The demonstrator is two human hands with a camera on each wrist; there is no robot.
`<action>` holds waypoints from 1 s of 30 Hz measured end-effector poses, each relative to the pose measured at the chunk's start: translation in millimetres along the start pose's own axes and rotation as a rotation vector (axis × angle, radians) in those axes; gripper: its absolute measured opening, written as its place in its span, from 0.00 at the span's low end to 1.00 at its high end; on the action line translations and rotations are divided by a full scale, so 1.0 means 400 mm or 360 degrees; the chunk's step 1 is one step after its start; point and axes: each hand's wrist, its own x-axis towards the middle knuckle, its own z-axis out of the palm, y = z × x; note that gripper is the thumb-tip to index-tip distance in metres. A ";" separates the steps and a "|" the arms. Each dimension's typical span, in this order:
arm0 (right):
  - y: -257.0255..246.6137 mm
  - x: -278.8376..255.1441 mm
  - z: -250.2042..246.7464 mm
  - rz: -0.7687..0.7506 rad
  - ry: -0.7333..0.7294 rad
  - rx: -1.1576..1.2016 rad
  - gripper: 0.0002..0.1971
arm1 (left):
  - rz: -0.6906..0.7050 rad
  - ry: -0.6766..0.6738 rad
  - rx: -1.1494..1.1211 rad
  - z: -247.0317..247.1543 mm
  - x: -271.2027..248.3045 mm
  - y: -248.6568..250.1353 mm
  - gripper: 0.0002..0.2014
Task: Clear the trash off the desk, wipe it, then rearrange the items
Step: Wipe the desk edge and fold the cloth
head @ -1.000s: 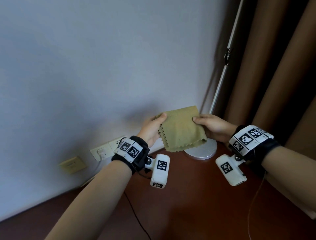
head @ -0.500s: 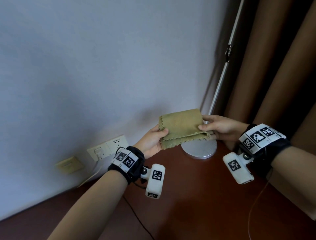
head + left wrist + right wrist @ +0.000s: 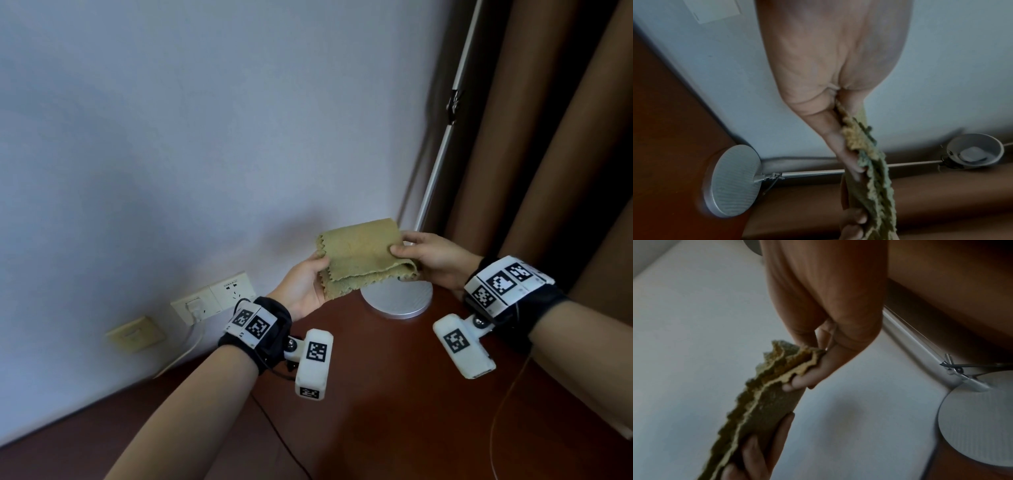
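Note:
A yellow-green cleaning cloth (image 3: 363, 255) with zigzag edges is folded in half and held in the air above the dark red-brown desk (image 3: 394, 394). My left hand (image 3: 308, 277) pinches its left end, thumb on top. My right hand (image 3: 421, 255) pinches the right end, thumb on the upper layer. In the left wrist view the cloth (image 3: 869, 162) lies along my fingers (image 3: 838, 146). The right wrist view shows both layered edges of the cloth (image 3: 764, 394) between my fingers (image 3: 818, 369).
A desk lamp's round silver base (image 3: 397, 298) stands on the desk just below the cloth, its pole (image 3: 442, 144) rising beside brown curtains (image 3: 548, 137). Wall sockets (image 3: 219, 294) with a plugged cable sit at the left. A thin black cable (image 3: 281, 442) crosses the desk.
The cloth has been folded over from a hanging sheet into a doubled strip. Both hands keep hold of it and have shifted slightly apart and to the right.

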 end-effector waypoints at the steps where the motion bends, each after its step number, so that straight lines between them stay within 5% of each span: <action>1: 0.003 0.002 -0.003 -0.0021 0.0001 0.0044 0.09 | 0.0015 -0.0003 -0.0010 0.001 0.000 -0.001 0.15; 6: -0.005 -0.005 -0.011 -0.0044 -0.0096 0.0164 0.19 | 0.0010 -0.0087 -0.0094 -0.004 -0.004 0.003 0.17; 11: -0.019 -0.011 -0.009 0.0063 -0.0214 0.0346 0.16 | -0.0044 0.0025 -0.0134 0.004 0.003 0.016 0.25; 16: 0.004 0.011 0.004 0.0025 0.0033 0.0112 0.16 | 0.0095 0.0023 0.0247 0.005 0.028 -0.005 0.07; 20: 0.033 0.031 -0.005 -0.0076 0.0091 0.0040 0.07 | 0.0211 0.0107 0.0468 0.006 0.050 -0.021 0.19; 23: 0.062 0.052 -0.022 -0.0109 0.0078 0.0109 0.19 | 0.0206 0.0203 0.0479 0.001 0.081 -0.031 0.26; 30: 0.132 0.125 -0.082 -0.0055 0.0396 0.0130 0.20 | -0.0300 0.0262 0.0613 -0.015 0.187 -0.076 0.03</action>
